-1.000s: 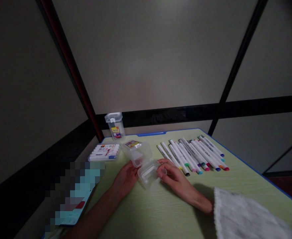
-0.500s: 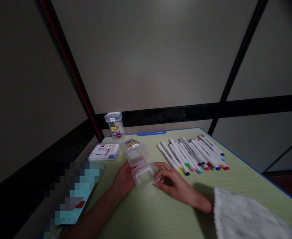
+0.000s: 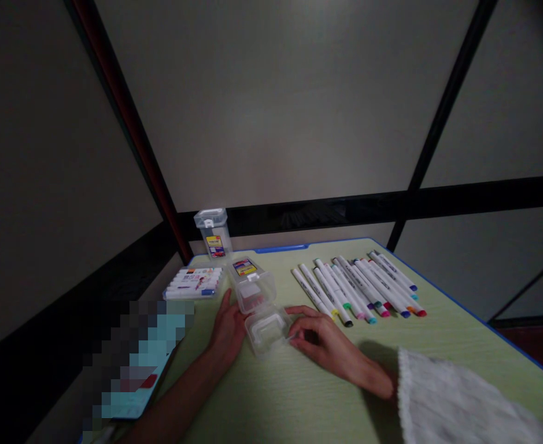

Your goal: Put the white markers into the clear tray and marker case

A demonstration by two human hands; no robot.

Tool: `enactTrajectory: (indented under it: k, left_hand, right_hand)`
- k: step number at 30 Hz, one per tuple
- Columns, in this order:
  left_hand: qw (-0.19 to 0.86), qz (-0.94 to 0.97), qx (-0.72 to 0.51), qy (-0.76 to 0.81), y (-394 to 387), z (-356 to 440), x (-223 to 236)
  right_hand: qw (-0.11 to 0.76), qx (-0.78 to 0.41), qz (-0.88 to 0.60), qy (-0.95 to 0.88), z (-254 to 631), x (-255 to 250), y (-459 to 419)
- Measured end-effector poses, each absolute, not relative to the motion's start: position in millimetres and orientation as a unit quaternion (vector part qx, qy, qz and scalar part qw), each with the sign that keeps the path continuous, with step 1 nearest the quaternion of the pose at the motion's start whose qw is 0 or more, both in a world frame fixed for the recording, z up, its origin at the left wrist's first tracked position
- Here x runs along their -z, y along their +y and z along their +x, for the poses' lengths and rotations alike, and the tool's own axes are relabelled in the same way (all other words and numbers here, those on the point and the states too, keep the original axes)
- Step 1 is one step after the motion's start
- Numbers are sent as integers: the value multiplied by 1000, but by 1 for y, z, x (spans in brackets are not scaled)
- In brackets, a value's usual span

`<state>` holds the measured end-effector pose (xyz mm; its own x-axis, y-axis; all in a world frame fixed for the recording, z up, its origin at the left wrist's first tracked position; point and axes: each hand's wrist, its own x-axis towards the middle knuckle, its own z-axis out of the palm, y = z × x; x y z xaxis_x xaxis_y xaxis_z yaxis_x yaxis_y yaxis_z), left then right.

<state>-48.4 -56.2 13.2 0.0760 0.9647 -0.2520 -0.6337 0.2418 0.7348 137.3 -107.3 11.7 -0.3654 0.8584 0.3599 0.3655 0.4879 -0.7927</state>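
Observation:
A clear plastic box (image 3: 258, 285) with a yellow, red and blue label lies on its side, its mouth towards me. Its hinged lid (image 3: 268, 346) hangs open on the near side. My left hand (image 3: 227, 330) grips the box's left side near the hinge; one finger sticks up apart, and the others are partly hidden behind the plastic. At the lid's right edge, my right hand (image 3: 324, 339) is closed, pinching the rim between thumb and fingers. I see no markers inside the box. Loose white markers (image 3: 357, 283) with coloured ends lie to the right.
Behind on the left stands another clear lidded box (image 3: 215, 233) with a similar label. A flat pack of markers (image 3: 192, 282) lies near the left edge. Closer to me is a light-blue, partly pixelated object (image 3: 137, 388). The pale green table (image 3: 271, 407) has a blue rim and meets a wall.
The box has tipped slightly, and more of its label and mouth shows. One finger of my left hand has lifted away from it. My right hand stays at the lid.

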Motion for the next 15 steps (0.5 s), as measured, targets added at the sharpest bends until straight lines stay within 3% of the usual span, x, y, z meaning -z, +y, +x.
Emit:
enactTrajectory:
  k: [4,15]
  left_hand:
    - [635,263,-612,393,-57,-46,-15]
    - [687,262,-586,340,-52,-51,-21]
  right_hand:
    - [396,-312,-403,-764,138,-11,-107]
    - [388,-314,-408,-764,137,-9,-108]
